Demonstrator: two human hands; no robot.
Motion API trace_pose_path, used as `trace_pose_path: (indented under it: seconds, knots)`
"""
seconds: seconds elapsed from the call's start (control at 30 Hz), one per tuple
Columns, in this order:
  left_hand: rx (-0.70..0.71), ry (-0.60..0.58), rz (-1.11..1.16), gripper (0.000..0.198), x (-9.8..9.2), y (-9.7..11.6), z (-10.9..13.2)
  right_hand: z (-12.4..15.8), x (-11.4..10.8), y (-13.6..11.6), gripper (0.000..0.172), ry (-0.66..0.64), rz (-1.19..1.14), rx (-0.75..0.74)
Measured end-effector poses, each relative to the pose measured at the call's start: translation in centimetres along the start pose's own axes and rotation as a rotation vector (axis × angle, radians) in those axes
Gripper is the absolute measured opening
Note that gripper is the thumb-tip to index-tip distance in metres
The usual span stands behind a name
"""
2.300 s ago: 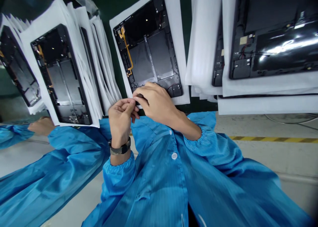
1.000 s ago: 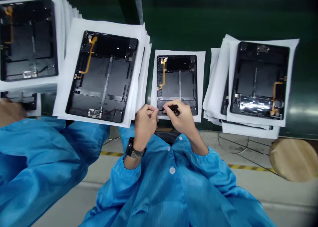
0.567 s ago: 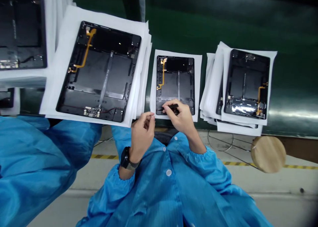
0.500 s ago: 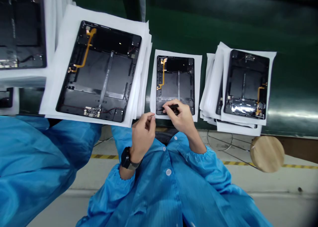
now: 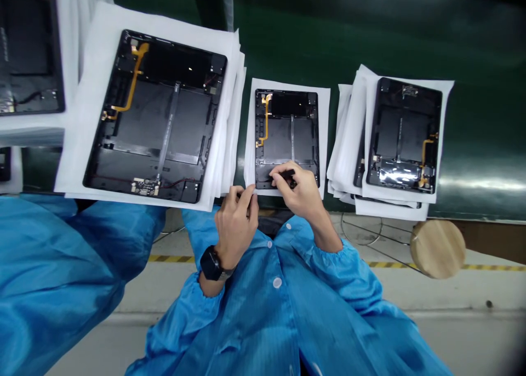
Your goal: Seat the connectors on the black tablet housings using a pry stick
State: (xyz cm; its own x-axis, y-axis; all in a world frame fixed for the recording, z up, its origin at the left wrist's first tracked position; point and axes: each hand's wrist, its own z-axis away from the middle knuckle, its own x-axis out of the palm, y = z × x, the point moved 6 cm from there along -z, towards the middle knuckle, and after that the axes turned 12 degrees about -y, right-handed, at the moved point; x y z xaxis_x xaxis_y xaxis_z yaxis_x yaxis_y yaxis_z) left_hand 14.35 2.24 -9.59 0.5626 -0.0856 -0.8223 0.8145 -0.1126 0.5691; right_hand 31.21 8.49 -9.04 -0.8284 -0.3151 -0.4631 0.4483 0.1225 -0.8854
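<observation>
In front of me a tablet back housing [image 5: 280,137] with an orange flex cable and a grey ribbon lies on white foam sheet. My right hand [image 5: 299,188] is closed on a slim black tool [image 5: 289,174] over the housing's lower end. The tool's exact kind is unclear, and the hand covers part of the housing. My left hand [image 5: 237,218], with a black watch on the wrist, is curled at the lower left corner of the foam sheet [image 5: 250,174]. One finger reaches the corner. Whatever lies inside those fingers, if anything, is hidden.
Left of me stands a foam-layered stack with a larger-looking tablet housing [image 5: 154,118] on top. Another housing [image 5: 30,47] lies beyond it. At right is a stack with a housing [image 5: 405,135]. A wooden stool [image 5: 438,249] stands below the green table [image 5: 485,146]. A blue-clothed person [image 5: 61,277] is at left.
My left hand has turned palm-down, its fingers bending at the sheet's corner. The right hand stays over the housing's lower end with the tool. The whole view has shifted slightly.
</observation>
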Motion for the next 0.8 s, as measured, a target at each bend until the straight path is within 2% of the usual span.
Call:
trace_pose_path:
  seconds: [0.2, 0.4, 0.8]
  knots:
    - [-0.008, 0.046, -0.02, 0.03, 0.2, 0.2, 0.1, -0.2, 0.0, 0.8, 0.009, -0.021, -0.047, 0.049]
    - [0.172, 0.045, -0.064, 0.028, 1.0, 1.0, -0.7, -0.2, -0.3, 0.6, 0.008, -0.031, -0.045, 0.053]
    - [0.215, 0.1, -0.08, 0.022, 0.8, 0.9, -1.0, 0.1, -1.0, 0.3, 0.008, -0.026, -0.006, 0.043]
